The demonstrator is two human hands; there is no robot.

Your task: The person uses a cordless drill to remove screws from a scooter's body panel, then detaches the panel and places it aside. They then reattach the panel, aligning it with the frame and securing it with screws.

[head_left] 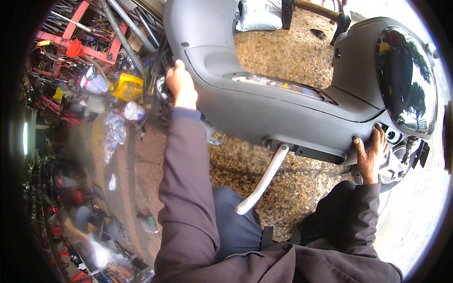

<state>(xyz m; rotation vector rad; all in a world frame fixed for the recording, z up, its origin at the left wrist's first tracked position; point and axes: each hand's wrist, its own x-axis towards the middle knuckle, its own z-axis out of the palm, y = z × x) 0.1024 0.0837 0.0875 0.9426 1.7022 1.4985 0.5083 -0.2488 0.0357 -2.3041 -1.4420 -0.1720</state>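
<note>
A scooter's grey plastic bodywork (278, 118) stretches across in front of me, with a low step-through in its middle. My left hand (181, 87) is closed at the left edge of this body panel, thumb uppermost and the other fingers partly hidden. At the lower right of the bodywork, my right hand (369, 154) rests with thumb and fingers spread, fingertips beside a dark cutout. A pale metal stand arm (264, 178) slants from under the panel toward my knees. Above my right hand is a glossy black curved piece (406, 80) that mirrors trees.
Tools and parts crowd a red metal rack (68, 35) at the left, along with a yellow container (127, 87) and a clear plastic bag (114, 134). Beyond the scooter a white sack (259, 16) lies on speckled stone floor (273, 52). A wooden-handled hammer (316, 9) is near it.
</note>
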